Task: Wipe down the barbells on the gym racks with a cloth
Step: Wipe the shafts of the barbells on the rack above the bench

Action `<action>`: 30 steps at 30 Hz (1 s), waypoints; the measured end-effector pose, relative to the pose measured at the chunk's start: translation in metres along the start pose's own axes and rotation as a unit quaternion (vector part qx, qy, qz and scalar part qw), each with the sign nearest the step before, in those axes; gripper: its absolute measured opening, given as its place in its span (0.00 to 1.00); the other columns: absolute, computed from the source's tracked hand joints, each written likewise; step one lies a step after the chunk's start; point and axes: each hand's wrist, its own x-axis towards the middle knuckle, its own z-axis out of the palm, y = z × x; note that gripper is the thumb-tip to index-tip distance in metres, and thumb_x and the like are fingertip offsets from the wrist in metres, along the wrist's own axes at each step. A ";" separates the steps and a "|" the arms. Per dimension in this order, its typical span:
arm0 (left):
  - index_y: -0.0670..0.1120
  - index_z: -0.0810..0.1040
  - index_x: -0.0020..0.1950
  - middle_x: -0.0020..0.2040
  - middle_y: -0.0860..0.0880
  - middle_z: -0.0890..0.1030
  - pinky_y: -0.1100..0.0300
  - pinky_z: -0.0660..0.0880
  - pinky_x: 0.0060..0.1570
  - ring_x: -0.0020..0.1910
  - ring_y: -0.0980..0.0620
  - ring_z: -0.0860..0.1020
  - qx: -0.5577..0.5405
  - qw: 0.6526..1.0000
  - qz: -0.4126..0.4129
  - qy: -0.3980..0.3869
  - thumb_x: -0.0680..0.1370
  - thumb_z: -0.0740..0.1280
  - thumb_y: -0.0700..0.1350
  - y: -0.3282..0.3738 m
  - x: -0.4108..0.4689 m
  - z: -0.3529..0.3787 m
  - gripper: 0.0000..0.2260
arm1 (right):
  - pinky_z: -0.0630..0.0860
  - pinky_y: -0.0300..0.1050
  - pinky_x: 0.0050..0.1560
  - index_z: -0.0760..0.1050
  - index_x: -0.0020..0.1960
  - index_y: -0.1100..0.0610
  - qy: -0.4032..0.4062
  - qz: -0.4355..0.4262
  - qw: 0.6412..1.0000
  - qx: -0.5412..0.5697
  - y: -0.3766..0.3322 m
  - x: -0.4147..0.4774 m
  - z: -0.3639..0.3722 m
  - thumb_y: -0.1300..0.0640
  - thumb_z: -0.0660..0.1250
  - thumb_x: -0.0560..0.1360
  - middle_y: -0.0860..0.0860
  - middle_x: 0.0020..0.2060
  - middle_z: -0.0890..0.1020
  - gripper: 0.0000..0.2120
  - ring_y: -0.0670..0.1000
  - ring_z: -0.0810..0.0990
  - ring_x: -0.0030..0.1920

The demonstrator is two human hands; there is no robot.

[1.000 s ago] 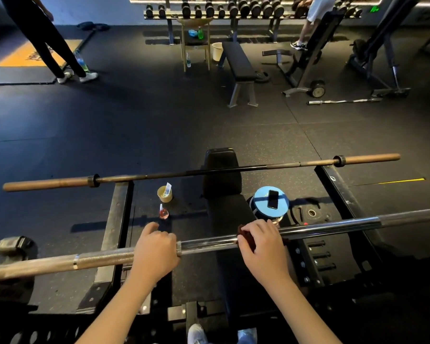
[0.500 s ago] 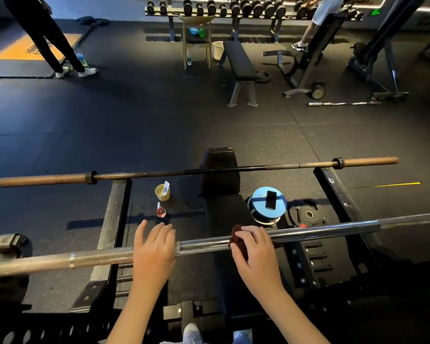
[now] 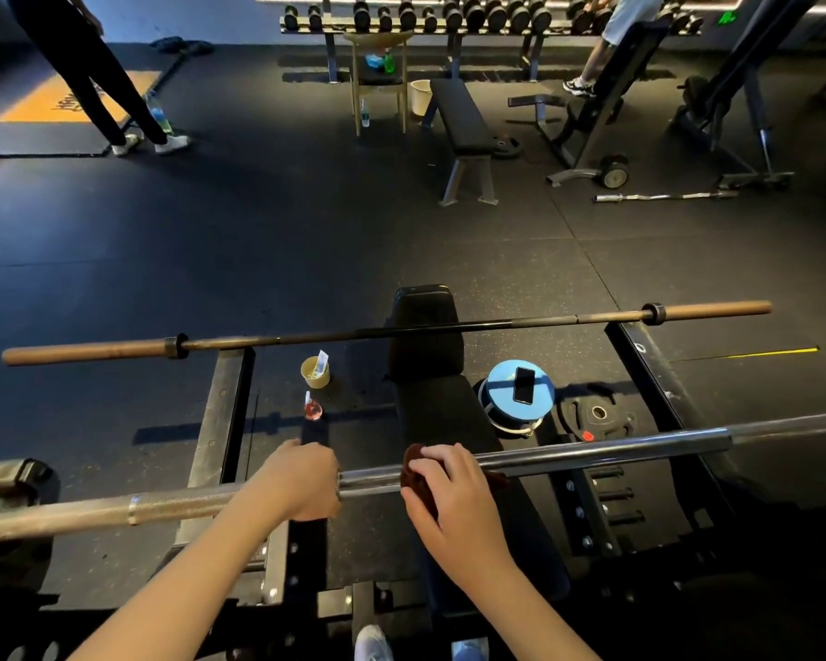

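A long steel barbell (image 3: pixel 592 453) runs across the near rack, left to right. My left hand (image 3: pixel 301 484) grips the bar just left of its smooth middle section. My right hand (image 3: pixel 454 493) holds a dark red-brown cloth (image 3: pixel 413 469) wrapped round the bar a short way to the right. A second barbell (image 3: pixel 401 331) with rusty brown sleeves rests on the rack further away, above the black bench (image 3: pixel 430 374).
On the floor between the rack rails stand a yellow cup (image 3: pixel 315 373), a small pink bottle (image 3: pixel 312 410) and a blue bucket (image 3: pixel 516 393) with a phone on its lid. A weight plate (image 3: pixel 597 415) lies beside it. People stand far left and far right by the dumbbell rack (image 3: pixel 449 16).
My left hand, which had lifted with fingers spread, has closed round the bar again. My right hand has slid the cloth leftward along the bar, closer to my left hand.
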 end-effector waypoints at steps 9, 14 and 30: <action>0.51 0.81 0.40 0.40 0.55 0.82 0.45 0.41 0.75 0.49 0.56 0.80 0.082 0.966 0.029 0.243 0.71 0.69 0.52 -0.001 -0.012 0.031 0.05 | 0.75 0.51 0.62 0.78 0.56 0.53 0.008 -0.013 1.000 0.005 -0.002 0.000 0.001 0.46 0.60 0.76 0.47 0.54 0.77 0.16 0.46 0.74 0.57; 0.42 0.81 0.34 0.37 0.43 0.84 0.40 0.58 0.70 0.46 0.43 0.84 0.055 0.919 -0.021 0.389 0.61 0.78 0.39 0.002 -0.009 0.057 0.07 | 0.78 0.50 0.59 0.78 0.55 0.54 0.010 0.016 1.000 -0.022 0.004 0.002 -0.006 0.48 0.63 0.75 0.48 0.53 0.77 0.14 0.47 0.76 0.54; 0.46 0.81 0.59 0.58 0.49 0.82 0.37 0.63 0.65 0.62 0.45 0.77 -0.058 0.927 0.011 0.371 0.60 0.81 0.53 -0.018 -0.029 0.064 0.29 | 0.78 0.52 0.58 0.79 0.53 0.55 -0.001 0.035 0.999 -0.035 -0.020 0.010 0.009 0.51 0.65 0.73 0.49 0.51 0.78 0.12 0.48 0.77 0.54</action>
